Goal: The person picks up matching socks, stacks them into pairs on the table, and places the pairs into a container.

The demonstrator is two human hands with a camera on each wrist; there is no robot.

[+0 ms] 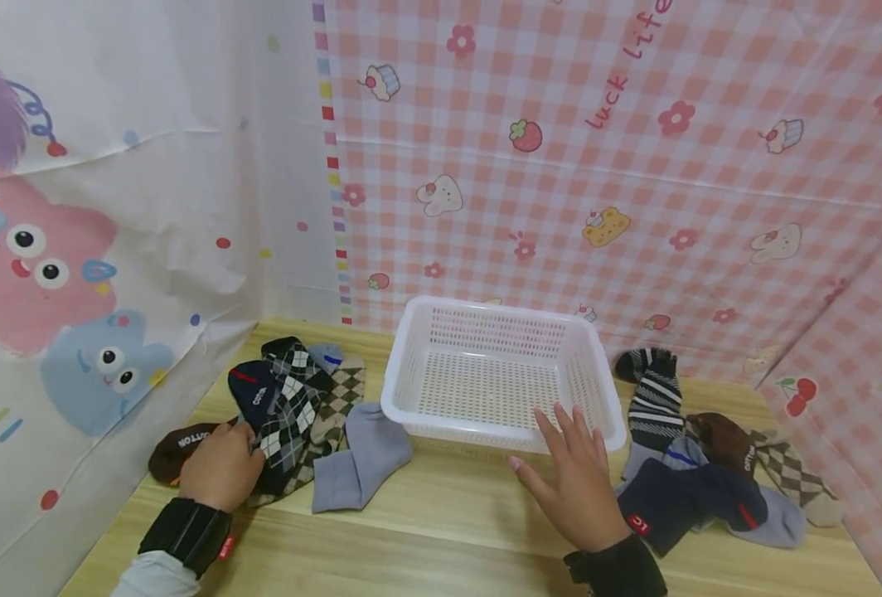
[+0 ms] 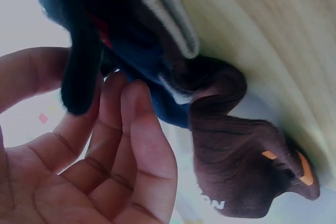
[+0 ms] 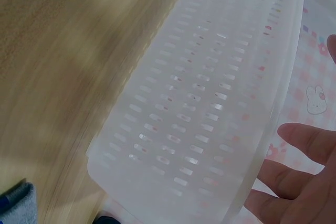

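Note:
A white perforated basket (image 1: pixel 419 390) stands empty at the middle of the wooden table (image 1: pixel 441 531). My left hand (image 1: pixel 225 464) is at the left sock pile. In the left wrist view my left hand (image 2: pixel 89 93) pinches a navy sock (image 2: pixel 79 61) between thumb and curled fingers (image 2: pixel 131 129), with a brown sock (image 2: pixel 231 166) lying beside it. My right hand (image 1: pixel 571 464) hovers with spread fingers just before the basket's front rim and holds nothing. The right wrist view shows the fingers (image 3: pixel 299 182) next to the basket wall (image 3: pixel 210 103).
The left pile also has a black-and-white argyle sock (image 1: pixel 292 406), a beige argyle sock (image 1: pixel 336 398) and a grey sock (image 1: pixel 359 460). Right of the basket lie a striped sock (image 1: pixel 653 398), a navy sock (image 1: pixel 680 497) and others. Printed cloth walls close in three sides.

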